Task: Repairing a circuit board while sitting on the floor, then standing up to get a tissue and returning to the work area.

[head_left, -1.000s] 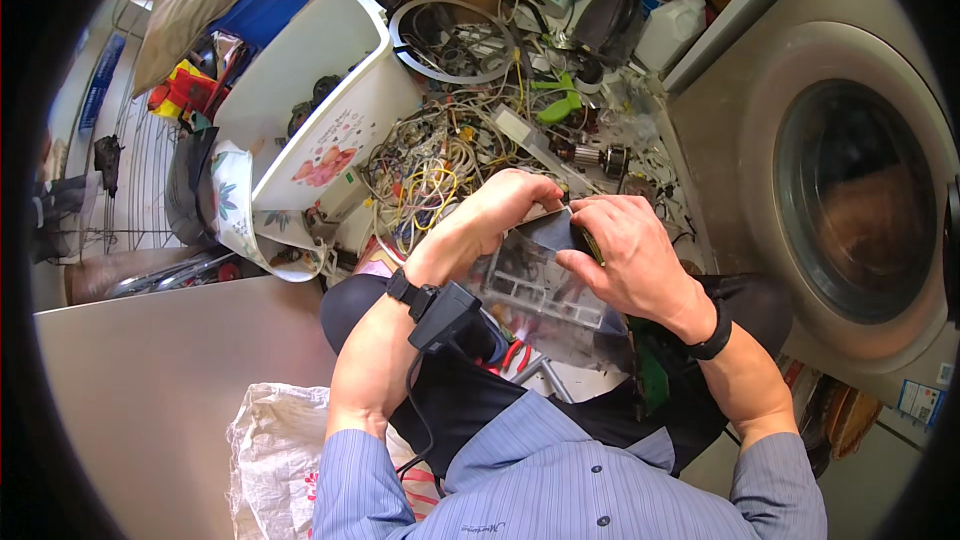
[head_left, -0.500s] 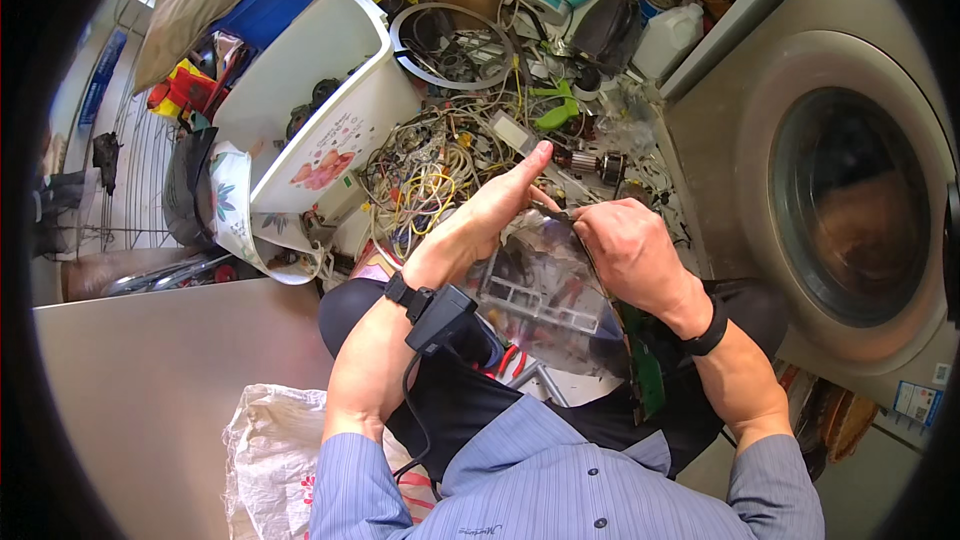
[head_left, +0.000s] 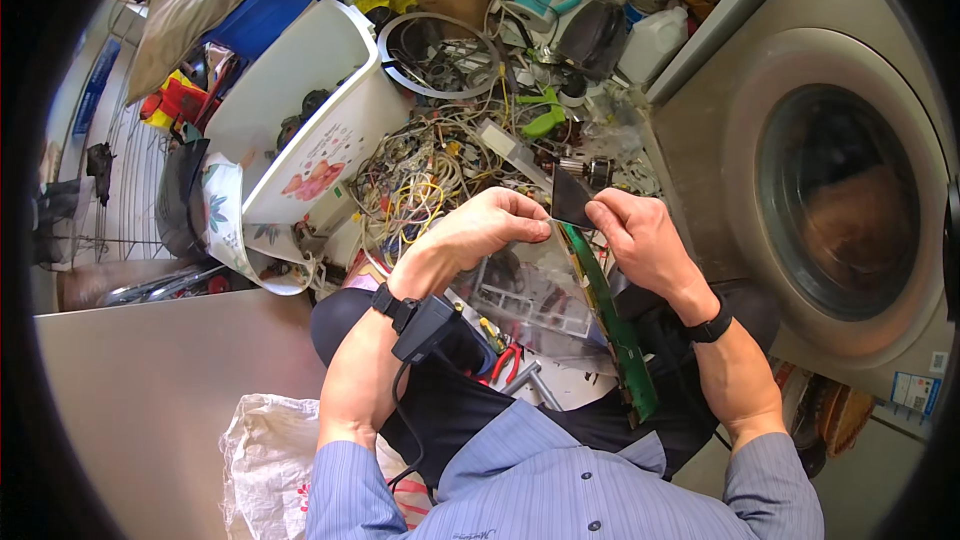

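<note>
My right hand (head_left: 640,240) is closed, thumb against fingers, on a dark flat triangular piece (head_left: 572,202). To its left, my left hand (head_left: 488,230) makes a pinch close to that piece; what sits between its fingertips is too small to make out. A long narrow green circuit board (head_left: 618,340) slants from just below my fingertips down to my lap, and I cannot tell whether either hand touches it. Beside the board lies a clear plastic piece (head_left: 535,305) with pale rectangular frames on it. Below that are red-handled pliers (head_left: 507,364) and a grey metal tube (head_left: 537,380).
A heap of tangled wires (head_left: 420,170) spreads beyond my hands, with a green plastic part (head_left: 543,115) on it. The white tub (head_left: 335,130) stands at left. A front-loading washing machine (head_left: 800,200) fills the right side. A white woven sack (head_left: 270,450) lies lower left.
My left hand has gone from an upright, extended palm to a pinch, lower down. The dark piece now shows in my right hand. More of the board's green face is visible.
</note>
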Demonstrator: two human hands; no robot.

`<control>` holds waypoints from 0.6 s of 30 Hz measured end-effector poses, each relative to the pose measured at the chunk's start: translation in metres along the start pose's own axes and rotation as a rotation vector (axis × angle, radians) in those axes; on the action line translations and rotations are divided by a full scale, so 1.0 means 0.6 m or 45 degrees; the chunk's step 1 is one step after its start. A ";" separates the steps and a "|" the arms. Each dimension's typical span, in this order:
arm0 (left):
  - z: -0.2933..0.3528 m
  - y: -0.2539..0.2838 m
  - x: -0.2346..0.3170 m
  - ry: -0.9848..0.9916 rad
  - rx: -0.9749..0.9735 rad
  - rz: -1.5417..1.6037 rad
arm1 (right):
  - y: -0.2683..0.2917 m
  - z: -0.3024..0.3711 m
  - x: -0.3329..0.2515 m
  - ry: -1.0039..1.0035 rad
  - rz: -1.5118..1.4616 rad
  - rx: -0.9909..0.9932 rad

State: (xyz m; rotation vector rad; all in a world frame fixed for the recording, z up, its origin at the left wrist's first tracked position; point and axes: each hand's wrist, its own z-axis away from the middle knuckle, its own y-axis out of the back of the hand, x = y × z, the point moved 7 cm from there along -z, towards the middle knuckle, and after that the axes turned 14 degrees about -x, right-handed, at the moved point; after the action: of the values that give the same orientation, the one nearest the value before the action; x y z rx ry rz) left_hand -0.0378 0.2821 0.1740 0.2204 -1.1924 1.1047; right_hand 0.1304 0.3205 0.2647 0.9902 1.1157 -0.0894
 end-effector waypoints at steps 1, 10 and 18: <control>0.003 -0.001 0.004 0.034 0.021 -0.038 | -0.001 -0.001 0.009 -0.094 -0.072 -0.051; 0.006 0.002 0.002 0.041 0.049 -0.040 | -0.011 -0.008 0.045 -0.239 -0.408 -0.089; 0.011 -0.008 0.017 -0.023 0.026 -0.072 | 0.011 -0.007 0.072 -0.275 -0.850 -0.024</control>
State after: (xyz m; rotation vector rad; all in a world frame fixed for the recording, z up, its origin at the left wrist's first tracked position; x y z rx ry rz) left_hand -0.0388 0.2812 0.1867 0.2790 -1.1847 1.0676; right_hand 0.1516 0.3447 0.2347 0.5409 1.2017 -0.7065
